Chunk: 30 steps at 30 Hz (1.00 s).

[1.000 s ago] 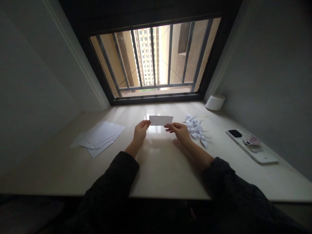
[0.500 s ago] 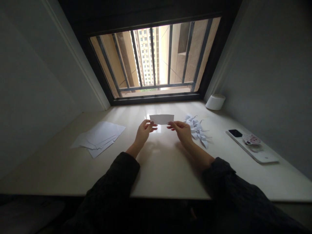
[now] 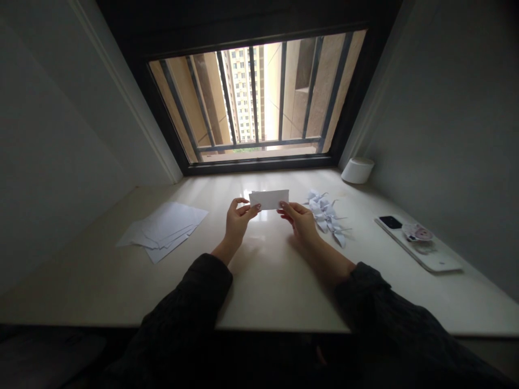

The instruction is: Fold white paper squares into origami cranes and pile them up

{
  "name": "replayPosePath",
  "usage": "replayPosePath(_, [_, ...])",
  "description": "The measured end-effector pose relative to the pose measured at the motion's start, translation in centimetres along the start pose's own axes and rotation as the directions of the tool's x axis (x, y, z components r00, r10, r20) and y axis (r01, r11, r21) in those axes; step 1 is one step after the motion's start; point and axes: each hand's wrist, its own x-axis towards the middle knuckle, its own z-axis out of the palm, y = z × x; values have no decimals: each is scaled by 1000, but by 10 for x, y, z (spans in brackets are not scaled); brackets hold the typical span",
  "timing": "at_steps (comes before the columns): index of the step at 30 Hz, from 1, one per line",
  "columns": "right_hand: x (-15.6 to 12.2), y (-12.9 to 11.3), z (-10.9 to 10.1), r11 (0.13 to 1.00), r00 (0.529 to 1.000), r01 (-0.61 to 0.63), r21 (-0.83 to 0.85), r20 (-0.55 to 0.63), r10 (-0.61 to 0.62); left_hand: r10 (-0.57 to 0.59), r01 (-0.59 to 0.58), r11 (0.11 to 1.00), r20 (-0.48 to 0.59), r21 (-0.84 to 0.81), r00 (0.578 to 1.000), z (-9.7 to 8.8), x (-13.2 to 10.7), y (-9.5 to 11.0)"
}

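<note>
A small white sheet of paper [image 3: 269, 200], looking folded into a rectangle, is held up above the white tabletop [image 3: 279, 281]. My left hand [image 3: 239, 217] pinches its left end, thumb in front, with the index finger curled behind and above. At the right end, my right hand [image 3: 299, 219] grips it between thumb and fingers. Just right of that hand lies a cluster of folded paper cranes [image 3: 324, 210]. The fingers behind the paper are partly hidden.
On the left lies a loose stack of white paper sheets [image 3: 170, 224]. A white phone [image 3: 421, 246] with a cartoon grip rests at the right. A white cylindrical object [image 3: 357, 170] stands in the back right corner, below the barred window [image 3: 259, 102].
The paper has tilted so its front face shows flatter and brighter, with a slight offset at its upper left edge. My left fingers have shifted, the index finger lifting off the front.
</note>
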Motion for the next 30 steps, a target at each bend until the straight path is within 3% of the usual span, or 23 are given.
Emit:
replayPosePath(6, [0, 0, 0, 998, 999, 17, 53, -37, -15, 6, -7, 997, 16, 71, 1000, -1, 0, -3])
replayPosePath(10, [2, -2, 0, 997, 995, 64, 32, -75, -61, 28, -50, 977, 105, 207, 994, -5, 2, -7])
replayPosePath(13, [2, -5, 0, 994, 992, 111, 14, -57, -110, 150, -195, 902, 144, 385, 978, -8, 3, -6])
replayPosePath(15, [1, -8, -1, 988, 989, 151, -21, -3, -151, 289, -325, 795, 152, 512, 945, -10, 2, -2])
replayPosePath(17, [0, -12, -1, 982, 982, 179, -51, 74, -175, 374, -426, 710, 211, 560, 903, -10, 0, 4])
replayPosePath(19, [-3, -14, 0, 980, 975, 185, -73, 143, -173, 389, -476, 686, 277, 550, 879, -9, -2, 8])
replayPosePath(24, [-6, -13, 2, 975, 957, 193, -109, 242, -163, 287, -410, 763, 305, 499, 908, -6, -7, 6])
replayPosePath(30, [-8, -12, 3, 965, 942, 231, -124, 278, -190, 238, -307, 821, 201, 482, 950, -2, -10, 0])
